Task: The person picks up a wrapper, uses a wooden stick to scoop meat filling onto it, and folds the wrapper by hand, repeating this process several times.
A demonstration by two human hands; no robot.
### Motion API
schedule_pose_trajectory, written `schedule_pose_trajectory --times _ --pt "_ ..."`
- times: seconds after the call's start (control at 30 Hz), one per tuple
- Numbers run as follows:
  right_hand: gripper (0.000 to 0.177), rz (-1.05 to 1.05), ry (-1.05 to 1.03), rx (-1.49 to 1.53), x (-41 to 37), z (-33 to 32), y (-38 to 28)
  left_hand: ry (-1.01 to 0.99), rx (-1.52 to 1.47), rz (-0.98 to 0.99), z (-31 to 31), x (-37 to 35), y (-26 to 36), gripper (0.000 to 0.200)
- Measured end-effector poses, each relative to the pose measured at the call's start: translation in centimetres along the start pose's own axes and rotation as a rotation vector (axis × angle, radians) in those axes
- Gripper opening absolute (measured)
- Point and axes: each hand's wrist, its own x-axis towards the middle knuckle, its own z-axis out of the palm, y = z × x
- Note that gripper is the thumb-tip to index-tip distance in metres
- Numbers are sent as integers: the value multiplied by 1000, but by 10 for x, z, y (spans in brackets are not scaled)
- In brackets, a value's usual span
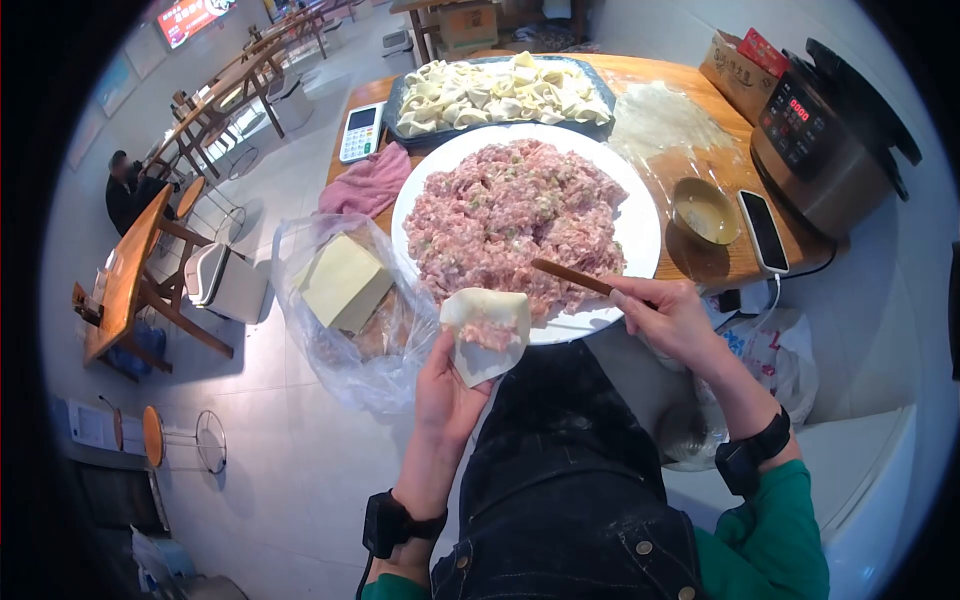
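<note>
On the palm and fingers of my left hand [450,390] lies a square wonton wrapper [465,357], with a smear of pink minced meat across its middle. My right hand [675,325] grips a flat wooden spatula [575,276] by one end. The other end of it is over the minced meat filling [510,210], flecked with green, heaped on a big white plate [640,215]. Left of the plate, a stack of wrappers [345,283] sits in an open clear plastic bag [300,330].
Behind the plate stands a dark tray [600,95] full of folded wontons [500,90]. A payment terminal [361,133] and pink cloth [367,182] lie left. To the right are a small bowl [705,212], a charging phone [763,232] and an electric cooker [825,140]. A person sits far left.
</note>
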Motion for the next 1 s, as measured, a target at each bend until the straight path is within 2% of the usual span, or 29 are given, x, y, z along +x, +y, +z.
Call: schedule_pose_trajectory --times 0.07,0.17,0.2,0.27,0.3,0.37,0.4,0.47,0.5,0.53,0.6,0.63,0.67,0.73,0.77,0.9,0.97,1.0 --pt "24 -1 -20 51 -1 1 -7 0 48 33 7 4 0 39" --pt "31 -159 -305 178 -7 9 -22 -47 37 25 9 7 -1 41" --pt "31 -161 -303 178 -5 11 -23 -49 39 24 7 8 0 41" --pt "40 -109 -358 141 -2 13 -27 -263 -47 -38 1 13 3 42" --pt "40 -114 -358 140 0 13 -29 -266 -44 -36 14 13 2 42" --pt "48 -178 -381 190 3 12 -33 129 217 119 49 12 -1 36" --pt "48 -184 -378 190 5 13 -32 124 221 121 47 12 1 36" --pt "46 -353 -405 149 9 18 -29 -179 166 138 37 16 8 29" --pt "45 -370 -353 188 9 21 -34 -304 216 163 38 22 11 25" --pt "45 -374 -351 187 9 22 -36 -308 219 163 40 24 12 25" --pt "46 -694 -156 -61 11 25 -37 -520 281 204 48 25 15 23" --pt "44 -812 28 -195 11 32 -33 -547 254 207 52 25 14 29" --pt "44 -816 27 -194 10 33 -34 -547 256 211 57 22 11 29" --pt "45 -946 230 -447 8 34 -39 -209 215 305 65 15 4 40" --pt "45 -947 230 -447 8 35 -39 -219 285 336 60 16 2 50" --pt "45 -960 319 -511 7 42 -36 -164 246 369 67 16 -6 55" --pt "45 -946 336 -515 6 46 -34 -339 115 364 62 19 -8 57" --pt "44 -924 340 -507 5 48 -32 -341 116 361 63 19 -9 57"
